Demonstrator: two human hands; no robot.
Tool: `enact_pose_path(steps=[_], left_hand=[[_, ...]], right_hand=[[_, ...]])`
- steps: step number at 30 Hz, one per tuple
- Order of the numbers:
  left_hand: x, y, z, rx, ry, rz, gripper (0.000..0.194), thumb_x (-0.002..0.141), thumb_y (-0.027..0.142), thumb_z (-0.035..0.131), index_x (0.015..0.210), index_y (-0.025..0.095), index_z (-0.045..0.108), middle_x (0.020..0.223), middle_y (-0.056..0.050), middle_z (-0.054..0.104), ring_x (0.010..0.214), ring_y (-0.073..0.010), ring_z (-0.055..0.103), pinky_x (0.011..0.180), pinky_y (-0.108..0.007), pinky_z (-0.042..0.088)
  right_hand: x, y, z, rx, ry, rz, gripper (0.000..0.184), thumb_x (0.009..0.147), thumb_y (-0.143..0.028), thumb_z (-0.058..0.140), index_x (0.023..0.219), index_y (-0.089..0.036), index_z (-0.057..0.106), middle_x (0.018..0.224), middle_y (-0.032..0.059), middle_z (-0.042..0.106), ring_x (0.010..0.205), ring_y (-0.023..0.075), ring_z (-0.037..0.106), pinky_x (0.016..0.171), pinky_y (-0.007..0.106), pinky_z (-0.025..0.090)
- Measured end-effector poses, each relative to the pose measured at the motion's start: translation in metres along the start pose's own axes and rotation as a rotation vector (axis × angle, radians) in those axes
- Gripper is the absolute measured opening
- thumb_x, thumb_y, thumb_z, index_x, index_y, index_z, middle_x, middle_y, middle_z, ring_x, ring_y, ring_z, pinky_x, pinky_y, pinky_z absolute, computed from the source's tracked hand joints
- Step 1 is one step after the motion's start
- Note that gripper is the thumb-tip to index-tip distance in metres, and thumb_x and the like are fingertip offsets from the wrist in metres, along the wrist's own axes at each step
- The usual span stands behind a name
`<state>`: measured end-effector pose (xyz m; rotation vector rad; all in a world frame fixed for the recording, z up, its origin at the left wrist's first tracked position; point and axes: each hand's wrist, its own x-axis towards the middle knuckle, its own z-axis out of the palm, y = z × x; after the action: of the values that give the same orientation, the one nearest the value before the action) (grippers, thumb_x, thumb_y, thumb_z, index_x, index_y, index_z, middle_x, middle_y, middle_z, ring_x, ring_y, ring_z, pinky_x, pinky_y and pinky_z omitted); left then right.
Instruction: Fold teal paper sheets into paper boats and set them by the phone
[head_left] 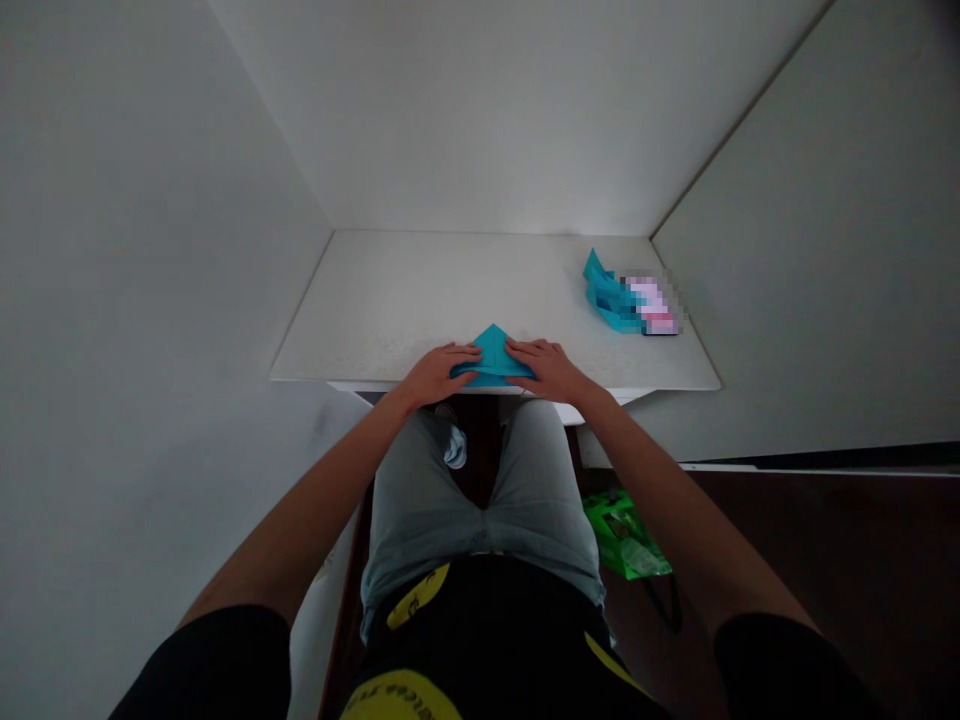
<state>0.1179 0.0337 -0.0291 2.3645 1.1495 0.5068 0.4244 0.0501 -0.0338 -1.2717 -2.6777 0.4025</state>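
Observation:
A piece of teal paper (pixel 493 358), folded into a triangular shape with its point away from me, lies at the near edge of the white table (pixel 390 300). My left hand (pixel 439 375) presses on its left side, and my right hand (pixel 551 368) presses on its right side. Both hands lie flat with their fingers toward the fold. Part of the paper's lower edge is hidden under my fingers.
Crumpled teal paper (pixel 606 295) lies at the table's far right, beside a blurred pink-and-white object (pixel 651 305). White walls enclose the table on three sides. My knees are under the near edge, and a green plastic bag (pixel 622 535) is on the floor.

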Motion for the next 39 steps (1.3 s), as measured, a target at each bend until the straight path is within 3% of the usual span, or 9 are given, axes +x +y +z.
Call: enact_pose_path(steps=[4, 8, 13, 21, 25, 30, 34, 36, 39], left_hand=[[0.011, 0.002, -0.007, -0.036, 0.011, -0.072, 0.040, 0.106, 0.043, 0.055, 0.130, 0.023, 0.080, 0.142, -0.008, 0.076, 0.138, -0.0245, 0.069, 0.127, -0.043, 0.049], [0.016, 0.015, -0.011, 0.091, 0.068, -0.219, 0.049, 0.105, 0.032, 0.056, 0.152, 0.024, 0.066, 0.146, -0.008, 0.073, 0.134, -0.0255, 0.071, 0.122, -0.043, 0.054], [0.011, 0.040, 0.010, 0.344, 0.079, -0.053, 0.052, 0.106, 0.014, 0.044, 0.153, 0.022, 0.065, 0.162, -0.009, 0.061, 0.159, -0.0255, 0.049, 0.140, -0.052, 0.027], [-0.014, 0.041, 0.048, 0.341, 0.089, 0.007, 0.072, 0.108, 0.050, 0.057, 0.169, 0.013, 0.045, 0.178, -0.017, 0.038, 0.167, -0.0333, 0.034, 0.139, -0.054, 0.029], [-0.024, 0.023, 0.039, 0.344, 0.136, -0.054, 0.067, 0.108, 0.043, 0.057, 0.169, 0.020, 0.045, 0.179, -0.012, 0.037, 0.166, -0.0314, 0.037, 0.138, -0.052, 0.033], [-0.036, 0.007, 0.031, 0.297, 0.199, -0.110, 0.061, 0.105, 0.038, 0.063, 0.163, 0.023, 0.055, 0.171, -0.011, 0.050, 0.159, -0.0314, 0.049, 0.136, -0.054, 0.037], [-0.043, 0.007, 0.021, 0.126, 0.216, -0.099, 0.035, 0.103, 0.031, 0.065, 0.134, 0.026, 0.078, 0.144, -0.008, 0.075, 0.136, -0.0295, 0.069, 0.125, -0.051, 0.049], [-0.042, 0.009, 0.008, -0.017, 0.238, -0.151, 0.027, 0.104, 0.040, 0.065, 0.120, 0.026, 0.083, 0.124, -0.008, 0.083, 0.116, -0.0280, 0.076, 0.110, -0.046, 0.058], [-0.030, 0.006, -0.017, -0.264, 0.295, -0.248, 0.037, 0.102, 0.054, 0.067, 0.115, 0.023, 0.082, 0.106, -0.006, 0.083, 0.093, -0.0240, 0.076, 0.087, -0.036, 0.061]], right_hand=[[0.009, 0.006, -0.007, 0.038, -0.015, -0.003, 0.057, 0.112, -0.057, 0.049, 0.160, -0.030, 0.062, 0.168, 0.0029, 0.054, 0.144, 0.0380, 0.058, 0.117, 0.060, 0.047], [0.017, 0.008, -0.012, 0.054, -0.011, 0.018, 0.049, 0.112, -0.040, 0.051, 0.157, -0.028, 0.065, 0.159, 0.0026, 0.065, 0.132, 0.0344, 0.066, 0.114, 0.055, 0.051], [0.018, -0.011, -0.020, -0.019, 0.088, 0.125, 0.054, 0.108, -0.034, 0.057, 0.162, -0.027, 0.059, 0.153, 0.0087, 0.069, 0.135, 0.0367, 0.064, 0.114, 0.057, 0.047], [-0.015, -0.051, 0.019, -0.089, 0.184, 0.045, 0.051, 0.111, -0.020, 0.044, 0.159, -0.016, 0.060, 0.166, 0.0134, 0.057, 0.151, 0.0304, 0.055, 0.125, 0.050, 0.043], [-0.042, -0.039, 0.036, -0.051, 0.270, 0.017, 0.065, 0.112, -0.039, 0.052, 0.170, -0.014, 0.044, 0.175, 0.0148, 0.043, 0.161, 0.0330, 0.044, 0.132, 0.054, 0.037], [-0.056, -0.022, 0.030, -0.030, 0.296, 0.076, 0.055, 0.105, -0.032, 0.062, 0.159, -0.018, 0.058, 0.164, 0.0142, 0.058, 0.147, 0.0355, 0.058, 0.120, 0.056, 0.047], [-0.057, -0.025, 0.018, 0.070, 0.313, 0.165, 0.032, 0.099, -0.022, 0.066, 0.129, -0.023, 0.077, 0.139, 0.0130, 0.076, 0.128, 0.0361, 0.068, 0.107, 0.054, 0.050], [-0.055, -0.026, 0.008, 0.237, 0.332, 0.197, 0.020, 0.103, -0.030, 0.065, 0.115, -0.023, 0.080, 0.119, 0.0120, 0.081, 0.112, 0.0334, 0.072, 0.100, 0.050, 0.052], [-0.044, -0.020, -0.009, 0.554, 0.339, 0.243, 0.032, 0.103, -0.051, 0.066, 0.110, -0.023, 0.079, 0.098, 0.0074, 0.079, 0.089, 0.0267, 0.071, 0.080, 0.039, 0.053]])
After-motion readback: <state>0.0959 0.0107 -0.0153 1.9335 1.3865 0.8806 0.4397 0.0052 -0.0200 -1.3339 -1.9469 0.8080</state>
